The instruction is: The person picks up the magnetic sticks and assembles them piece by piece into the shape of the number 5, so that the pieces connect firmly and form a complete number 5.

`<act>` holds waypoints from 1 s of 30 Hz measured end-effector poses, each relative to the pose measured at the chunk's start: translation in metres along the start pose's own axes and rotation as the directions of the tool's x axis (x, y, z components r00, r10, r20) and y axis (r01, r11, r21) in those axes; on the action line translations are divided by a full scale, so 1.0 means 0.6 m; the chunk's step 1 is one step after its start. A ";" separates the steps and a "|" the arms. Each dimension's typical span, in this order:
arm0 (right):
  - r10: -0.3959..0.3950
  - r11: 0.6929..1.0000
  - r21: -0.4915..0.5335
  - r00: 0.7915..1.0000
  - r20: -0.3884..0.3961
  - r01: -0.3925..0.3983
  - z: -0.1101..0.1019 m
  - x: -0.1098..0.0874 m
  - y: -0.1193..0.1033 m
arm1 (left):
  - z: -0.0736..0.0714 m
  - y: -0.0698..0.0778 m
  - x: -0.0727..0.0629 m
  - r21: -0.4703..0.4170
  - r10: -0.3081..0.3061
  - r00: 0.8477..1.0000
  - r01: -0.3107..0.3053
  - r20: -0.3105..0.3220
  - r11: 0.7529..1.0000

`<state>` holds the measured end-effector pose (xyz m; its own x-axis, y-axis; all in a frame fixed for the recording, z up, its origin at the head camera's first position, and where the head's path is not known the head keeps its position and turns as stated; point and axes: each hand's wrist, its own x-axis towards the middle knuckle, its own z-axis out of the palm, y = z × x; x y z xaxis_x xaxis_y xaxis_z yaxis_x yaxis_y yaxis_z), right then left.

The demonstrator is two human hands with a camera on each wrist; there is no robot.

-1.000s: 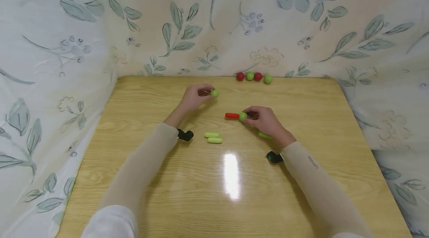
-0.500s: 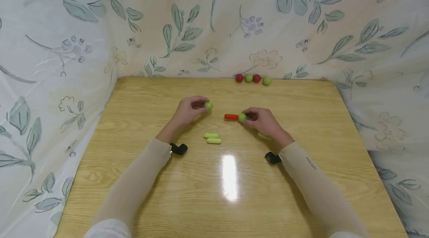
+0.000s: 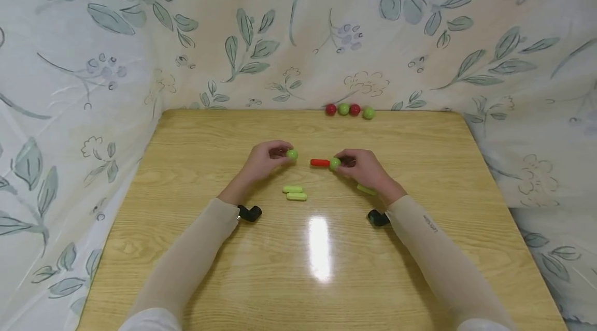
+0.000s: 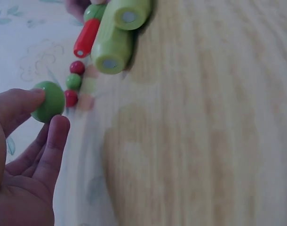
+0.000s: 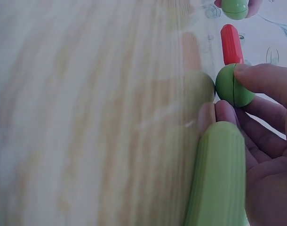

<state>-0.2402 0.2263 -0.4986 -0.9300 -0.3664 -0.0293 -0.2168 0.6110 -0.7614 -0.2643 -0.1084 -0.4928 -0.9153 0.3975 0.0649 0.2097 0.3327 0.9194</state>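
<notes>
Since the earlier head views, the left hand (image 3: 266, 161) has moved back toward the person, bringing its green ball (image 3: 292, 155) nearly level with the red rod (image 3: 320, 163). The right hand (image 3: 366, 168) has stayed almost in place.

Left grip: thumb and fingertips pinch the ball, apart from the rod's free end. Right grip: thumb and fingers pinch a second green ball (image 3: 335, 163) seated against the rod's other end. Both holds leave the rod-facing side of the ball uncovered, presumably for access. The rod's metallic end disc (image 4: 80, 53) may be a magnet, which would explain the in-line seating.

Two light green rods (image 3: 296, 197) lie parallel, nearer the person; a third (image 3: 366, 189) is partly hidden by the right hand.
</notes>
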 end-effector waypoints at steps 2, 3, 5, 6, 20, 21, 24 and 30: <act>0.003 1.000 -0.008 1.000 -0.003 -0.003 -0.001 0.002 -0.001 | 0.004 -0.002 0.000 0.001 -0.001 1.000 0.001 0.004 1.000; 0.005 1.000 -0.009 1.000 -0.005 -0.005 -0.002 0.003 -0.001 | 0.006 -0.002 0.000 0.005 -0.002 1.000 0.002 0.003 1.000; 0.008 1.000 -0.014 1.000 -0.008 -0.008 -0.003 0.004 0.000 | 0.010 -0.002 0.001 0.017 -0.006 1.000 0.006 0.006 1.000; 0.009 1.000 -0.016 1.000 -0.007 -0.009 -0.003 0.005 0.000 | 0.012 -0.003 0.000 0.022 -0.011 1.000 0.011 0.009 1.000; -0.006 1.000 -0.019 1.000 0.000 0.006 -0.005 0.007 0.000 | 0.037 0.006 0.011 0.130 -0.025 0.998 0.018 0.053 0.991; -0.008 1.000 -0.019 1.000 0.000 0.008 -0.005 0.007 0.000 | 0.038 0.007 0.012 0.135 -0.025 0.998 0.017 0.059 0.991; -0.012 1.000 -0.017 1.000 -0.001 0.012 -0.005 0.008 0.000 | 0.041 0.008 0.014 0.145 -0.025 0.997 0.015 0.067 0.989; -0.006 1.000 -0.020 1.000 -0.001 0.006 -0.005 0.010 0.001 | 0.046 0.007 0.017 0.147 -0.024 0.997 0.013 0.071 0.989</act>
<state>-0.2469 0.2268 -0.4974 -0.9290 -0.3694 -0.0240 -0.2283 0.6229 -0.7482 -0.2634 -0.0793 -0.4992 -0.8934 0.4491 0.0151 0.2458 0.4603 0.8530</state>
